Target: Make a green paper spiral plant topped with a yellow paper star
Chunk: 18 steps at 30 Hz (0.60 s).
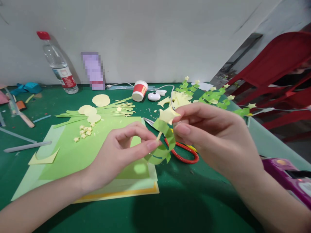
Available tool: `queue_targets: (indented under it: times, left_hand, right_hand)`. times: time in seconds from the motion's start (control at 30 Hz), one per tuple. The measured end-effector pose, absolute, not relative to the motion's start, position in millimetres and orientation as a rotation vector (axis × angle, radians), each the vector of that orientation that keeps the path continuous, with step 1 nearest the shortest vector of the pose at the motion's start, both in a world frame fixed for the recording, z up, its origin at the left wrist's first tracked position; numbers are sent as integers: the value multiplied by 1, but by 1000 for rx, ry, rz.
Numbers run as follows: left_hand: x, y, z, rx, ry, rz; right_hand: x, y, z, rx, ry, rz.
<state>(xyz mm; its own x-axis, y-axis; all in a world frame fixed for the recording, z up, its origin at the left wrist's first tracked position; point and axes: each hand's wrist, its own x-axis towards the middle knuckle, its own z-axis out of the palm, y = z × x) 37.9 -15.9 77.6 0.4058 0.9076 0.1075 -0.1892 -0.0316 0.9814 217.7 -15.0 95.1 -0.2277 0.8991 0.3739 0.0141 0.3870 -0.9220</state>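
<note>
My left hand [121, 150] is closed in a pinch on a curled green paper spiral [159, 154], near a thin pale yellow strip at its middle. A pale yellow paper star [167, 116] sits at the top of the spiral. My right hand [216, 139] pinches at the star's right edge, thumb and forefinger together; the exact spot of contact is partly hidden. Behind and below the spiral lie scissors with red handles [188, 161]. Under my left hand are stacked green paper sheets [80, 158], with several tiny folded stars [85, 130] on them.
Paper strips [121, 108] and pale yellow discs [100, 100] lie at the back. Against the wall stand a water bottle [60, 71] and a tipped paper cup [140, 90]. Finished-looking green spirals with stars [215, 97] lie right. A purple device [279, 171] is beside my right forearm.
</note>
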Motion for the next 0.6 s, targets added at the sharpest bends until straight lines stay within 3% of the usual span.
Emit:
queue_targets:
  times: [0.23,0.6]
  left_hand:
    - [39,-17,78,1321,724,971]
    - [40,-16,77,1323,727,956]
  right_hand:
    - [212,-19,96,-906,-1670,724]
    - [212,-21,96,-917,-1712,684]
